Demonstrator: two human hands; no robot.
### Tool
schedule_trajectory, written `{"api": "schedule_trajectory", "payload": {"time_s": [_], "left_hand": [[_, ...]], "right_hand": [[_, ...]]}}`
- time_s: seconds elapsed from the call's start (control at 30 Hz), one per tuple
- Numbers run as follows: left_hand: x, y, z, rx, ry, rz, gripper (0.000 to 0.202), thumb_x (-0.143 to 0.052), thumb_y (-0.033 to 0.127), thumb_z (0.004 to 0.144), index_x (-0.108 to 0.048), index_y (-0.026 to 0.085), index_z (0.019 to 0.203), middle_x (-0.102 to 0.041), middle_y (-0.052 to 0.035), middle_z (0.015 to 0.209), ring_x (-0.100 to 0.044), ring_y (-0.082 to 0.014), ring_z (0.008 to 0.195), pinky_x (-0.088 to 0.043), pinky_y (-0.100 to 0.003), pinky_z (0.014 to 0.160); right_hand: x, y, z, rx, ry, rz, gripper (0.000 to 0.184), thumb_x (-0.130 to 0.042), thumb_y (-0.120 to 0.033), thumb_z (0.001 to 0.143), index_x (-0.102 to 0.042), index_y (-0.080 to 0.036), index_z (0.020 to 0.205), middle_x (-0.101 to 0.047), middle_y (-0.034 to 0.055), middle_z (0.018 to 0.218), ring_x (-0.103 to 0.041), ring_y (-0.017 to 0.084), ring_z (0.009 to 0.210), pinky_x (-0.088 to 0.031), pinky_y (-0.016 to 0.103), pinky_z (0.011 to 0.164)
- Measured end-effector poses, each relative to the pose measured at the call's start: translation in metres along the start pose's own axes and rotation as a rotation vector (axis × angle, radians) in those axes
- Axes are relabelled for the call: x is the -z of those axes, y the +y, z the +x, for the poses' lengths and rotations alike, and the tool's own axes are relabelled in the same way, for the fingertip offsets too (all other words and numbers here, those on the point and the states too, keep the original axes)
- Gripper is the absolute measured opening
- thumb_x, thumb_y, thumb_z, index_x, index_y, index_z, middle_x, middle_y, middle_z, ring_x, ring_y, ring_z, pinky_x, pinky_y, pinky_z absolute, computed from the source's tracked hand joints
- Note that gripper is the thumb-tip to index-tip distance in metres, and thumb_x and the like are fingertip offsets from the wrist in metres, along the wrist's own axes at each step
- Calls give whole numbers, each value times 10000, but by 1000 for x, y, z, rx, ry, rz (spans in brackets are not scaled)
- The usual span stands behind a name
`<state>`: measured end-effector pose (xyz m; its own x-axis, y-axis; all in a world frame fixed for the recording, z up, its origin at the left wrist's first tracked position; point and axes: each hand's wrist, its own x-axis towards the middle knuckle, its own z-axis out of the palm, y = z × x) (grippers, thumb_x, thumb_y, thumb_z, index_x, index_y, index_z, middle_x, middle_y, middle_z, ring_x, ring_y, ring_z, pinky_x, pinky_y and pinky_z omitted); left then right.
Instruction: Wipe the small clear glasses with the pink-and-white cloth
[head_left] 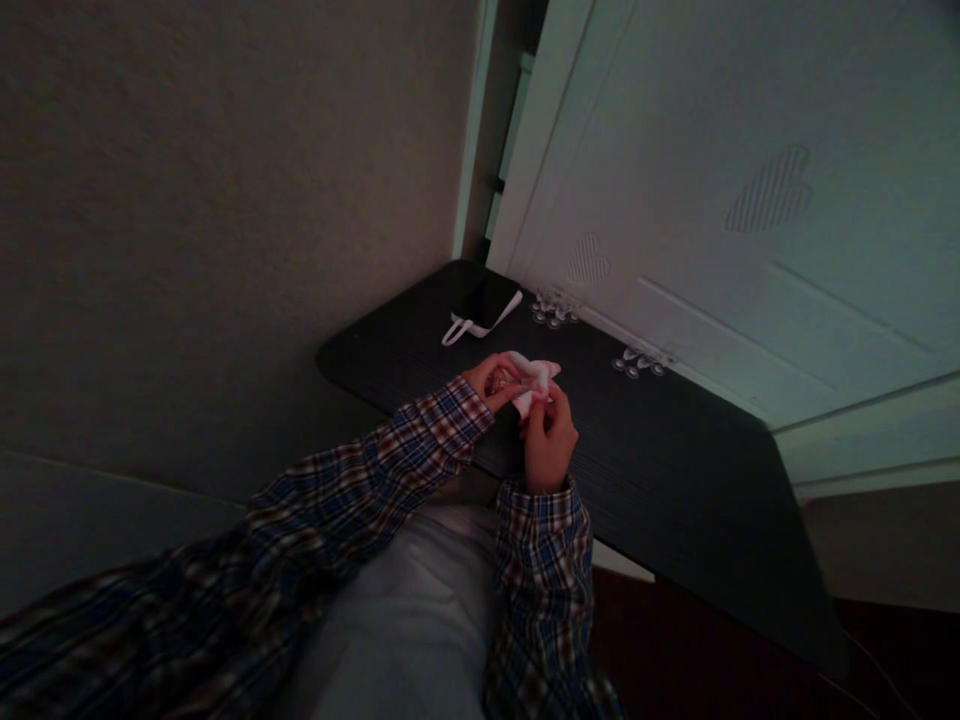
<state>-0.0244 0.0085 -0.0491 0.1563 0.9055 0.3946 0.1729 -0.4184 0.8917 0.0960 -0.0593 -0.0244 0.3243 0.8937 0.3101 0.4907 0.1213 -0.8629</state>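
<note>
Both my hands meet over the near edge of a dark table (660,470). My left hand (491,382) and my right hand (549,440) are closed on a small crumpled white and pink piece of cloth or paper (531,378) held between them just above the tabletop. Plaid sleeves cover both my forearms. The dim light hides what the piece is exactly.
A black phone with a white strap or cable (484,305) lies at the table's far left corner. Two clusters of small clear objects (553,308) (637,362) sit along the back edge by a white panelled door (750,200). A beige wall stands to the left.
</note>
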Motion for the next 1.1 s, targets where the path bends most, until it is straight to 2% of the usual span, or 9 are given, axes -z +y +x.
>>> {"api": "schedule_trajectory", "payload": {"time_s": [0.2, 0.33, 0.53, 0.7, 0.87, 1.1], "left_hand": [[-4, -3, 1, 5, 19, -32, 323, -699, 417, 707, -537, 172, 842, -569, -7, 729, -482, -99, 568, -377, -224, 520], [-2, -4, 0, -8, -2, 16, 289, -678, 426, 735, -563, 181, 838, -527, 13, 643, -434, -93, 522, -341, -220, 485], [-1, -9, 1, 52, -18, 31, 280, -656, 451, 748, -590, 183, 793, -498, 29, 565, -423, -96, 505, -315, -220, 471], [-2, -14, 3, 65, -23, 47, 300, -653, 474, 736, -600, 182, 784, -505, 29, 587, -399, -92, 505, -281, -220, 458], [-2, -7, 3, 26, 16, 40, 282, -672, 452, 725, -571, 195, 780, -436, 39, 548, -351, -90, 477, -258, -228, 451], [-4, -4, -1, 7, 39, 22, 317, -697, 454, 708, -545, 202, 826, -451, 32, 607, -372, -91, 505, -288, -231, 484]], "right_hand": [[0, -1, 0, -3, 1, -1, 318, -413, -377, 901, -567, -192, 1110, -626, 1, 702, -540, 94, 544, -402, 195, 537], [0, 0, 0, -1, -2, 3, 313, -409, -352, 899, -562, -193, 1120, -624, 1, 709, -540, 92, 554, -406, 192, 540], [0, 1, 0, -10, 8, 7, 312, -418, -344, 892, -563, -189, 1120, -628, 1, 700, -548, 96, 558, -410, 193, 543], [-1, 2, 0, -8, 12, 13, 311, -419, -347, 893, -559, -196, 1125, -638, 8, 731, -547, 94, 560, -414, 191, 540], [-1, 3, -1, -10, -2, 8, 318, -426, -365, 888, -558, -198, 1124, -638, 7, 734, -547, 92, 557, -415, 186, 530], [0, -1, 1, -9, -5, 8, 309, -417, -342, 893, -563, -194, 1121, -637, 9, 724, -544, 93, 552, -412, 190, 531]]}}
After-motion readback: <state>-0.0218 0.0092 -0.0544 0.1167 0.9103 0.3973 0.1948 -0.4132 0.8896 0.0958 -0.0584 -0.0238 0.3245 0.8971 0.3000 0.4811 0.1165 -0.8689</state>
